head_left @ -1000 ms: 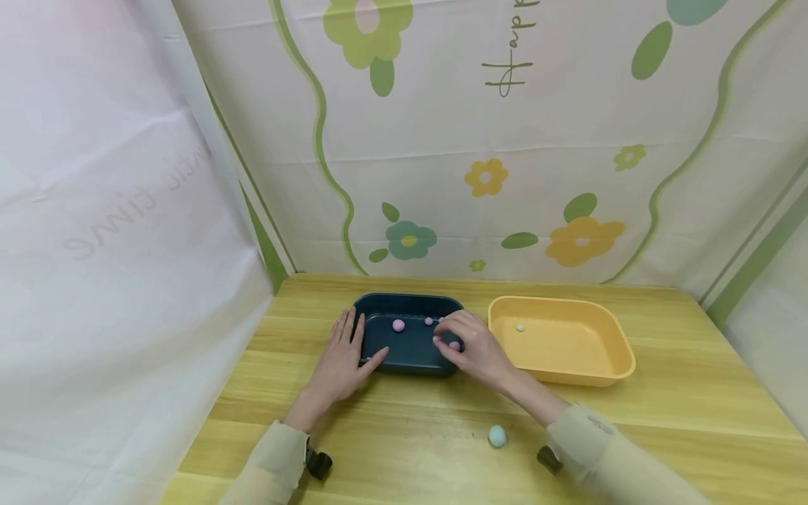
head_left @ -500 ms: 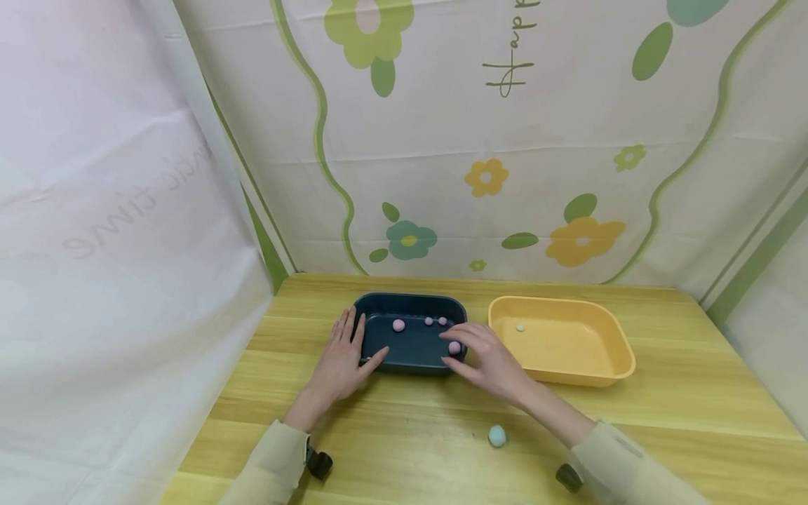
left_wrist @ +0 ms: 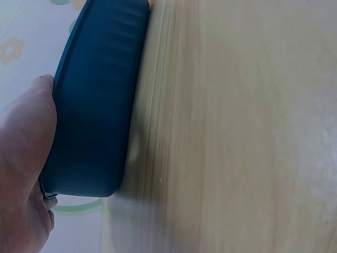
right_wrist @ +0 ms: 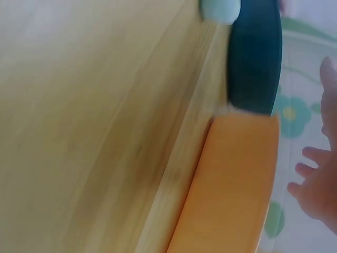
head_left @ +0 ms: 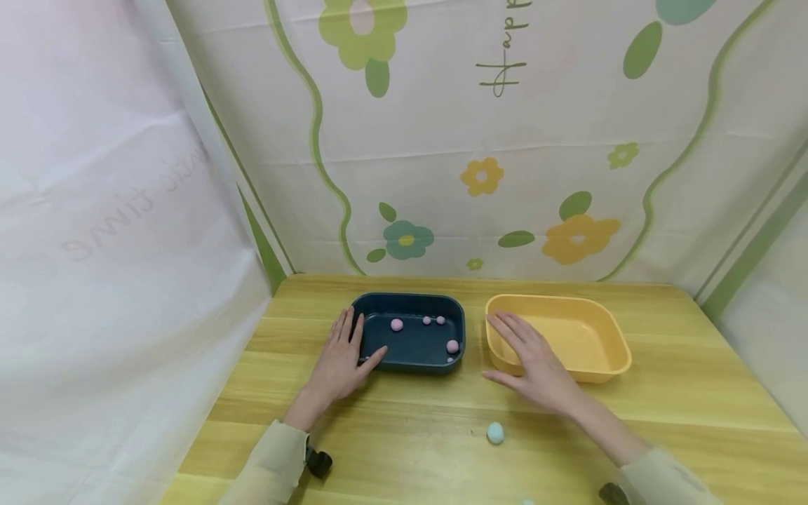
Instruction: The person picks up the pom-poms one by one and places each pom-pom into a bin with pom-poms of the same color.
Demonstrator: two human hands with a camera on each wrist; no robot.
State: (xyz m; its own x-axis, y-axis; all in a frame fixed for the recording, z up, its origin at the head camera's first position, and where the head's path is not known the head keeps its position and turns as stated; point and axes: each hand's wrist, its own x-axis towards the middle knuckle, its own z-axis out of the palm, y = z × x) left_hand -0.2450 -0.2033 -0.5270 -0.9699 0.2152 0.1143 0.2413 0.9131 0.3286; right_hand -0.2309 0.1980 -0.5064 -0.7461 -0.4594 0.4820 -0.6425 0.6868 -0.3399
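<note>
A dark blue tray (head_left: 410, 367) holds several pink balls of different sizes; the largest two are a ball (head_left: 396, 325) near the middle and a ball (head_left: 452, 346) at the right end. My left hand (head_left: 337, 365) rests on the tray's left end, fingers extended along that side and thumb on the front rim. In the left wrist view the thumb (left_wrist: 29, 126) lies against the rim. My right hand (head_left: 536, 361) hovers with spread fingers over the left part of a yellow tray (head_left: 606, 379), holding nothing. It hides part of that tray's inside.
A light blue ball (head_left: 495, 433) lies on the wooden table (head_left: 404, 449) in front of the trays. Part of another pale ball (head_left: 527, 502) shows at the bottom edge. Printed white cloth (head_left: 429, 140) hangs behind and at the sides.
My right hand has released a small pink ball in the blue tray and moved right, over the yellow tray; its fingers have spread. My left hand has stayed in place.
</note>
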